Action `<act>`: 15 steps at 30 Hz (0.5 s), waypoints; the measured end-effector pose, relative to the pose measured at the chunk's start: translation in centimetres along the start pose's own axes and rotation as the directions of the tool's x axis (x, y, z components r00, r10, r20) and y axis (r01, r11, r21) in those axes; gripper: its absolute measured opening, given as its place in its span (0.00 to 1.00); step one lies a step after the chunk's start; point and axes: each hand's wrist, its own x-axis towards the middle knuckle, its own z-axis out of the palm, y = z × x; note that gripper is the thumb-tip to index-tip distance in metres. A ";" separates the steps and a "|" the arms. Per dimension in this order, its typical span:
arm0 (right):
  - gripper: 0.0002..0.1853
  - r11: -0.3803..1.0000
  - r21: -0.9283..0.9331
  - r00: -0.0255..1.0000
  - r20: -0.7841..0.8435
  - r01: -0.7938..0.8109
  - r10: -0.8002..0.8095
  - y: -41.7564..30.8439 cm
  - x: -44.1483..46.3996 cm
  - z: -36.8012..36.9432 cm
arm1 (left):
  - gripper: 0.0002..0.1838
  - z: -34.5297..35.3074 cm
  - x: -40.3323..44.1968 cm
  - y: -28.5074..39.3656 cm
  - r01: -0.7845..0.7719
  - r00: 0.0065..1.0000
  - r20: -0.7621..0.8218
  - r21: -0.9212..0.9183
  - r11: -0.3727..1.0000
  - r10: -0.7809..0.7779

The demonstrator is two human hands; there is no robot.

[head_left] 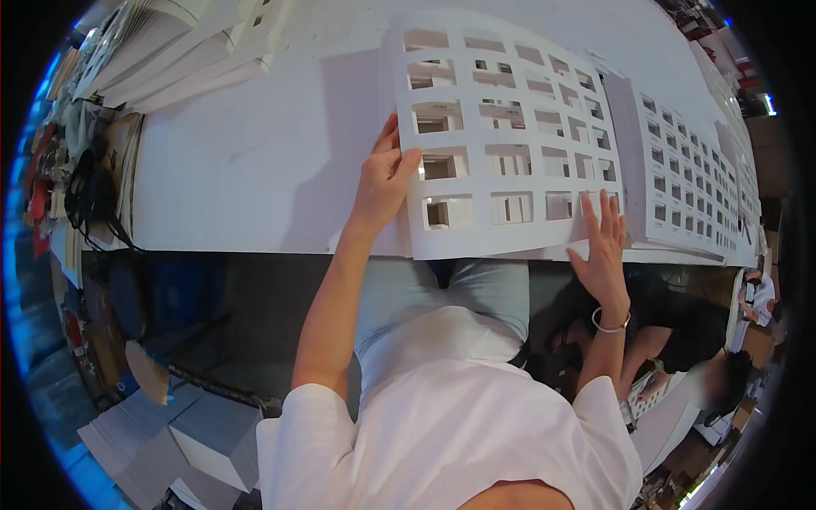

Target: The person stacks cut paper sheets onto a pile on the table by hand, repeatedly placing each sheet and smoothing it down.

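A white panel box (467, 140) with rows of rectangular cut-out windows stands on the white table (221, 187) in front of me. My left hand (387, 180) grips its left edge, the thumb on the front face and the fingers behind. My right hand (603, 251) lies at the lower right corner of the panel, fingers spread and pointing up, a bracelet on the wrist. Through the windows, inner white partitions show. Whether my right fingertips press on the panel is hard to tell.
Another white panel (680, 174) with smaller windows stands to the right. White sheets (170, 51) are stacked at the back left, near black cables (92, 191). A person (680, 331) in dark clothing is at the lower right. Flat grey-white boards (183, 425) lie lower left.
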 end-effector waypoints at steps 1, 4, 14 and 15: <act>0.42 0.997 0.037 0.997 -0.013 0.071 -0.071 -1.5 0.3 -0.9 | 0.16 0.0 -0.1 0.1 0.001 1.000 0.004 0.006 1.000 -0.001; 0.43 0.946 0.135 0.955 -0.078 0.296 -0.287 -5.8 0.9 -1.3 | 0.16 0.1 0.0 -0.1 0.020 1.000 0.014 -0.035 0.999 -0.020; 0.33 0.732 0.263 0.776 -0.270 0.629 -0.570 -13.9 1.8 7.3 | 0.17 -0.8 0.5 0.6 0.040 0.994 0.104 -0.042 0.998 -0.035; 0.33 0.738 0.271 0.784 -0.271 0.618 -0.558 -13.9 1.7 7.7 | 0.17 -0.7 0.4 0.3 0.026 0.996 0.091 -0.036 0.999 -0.023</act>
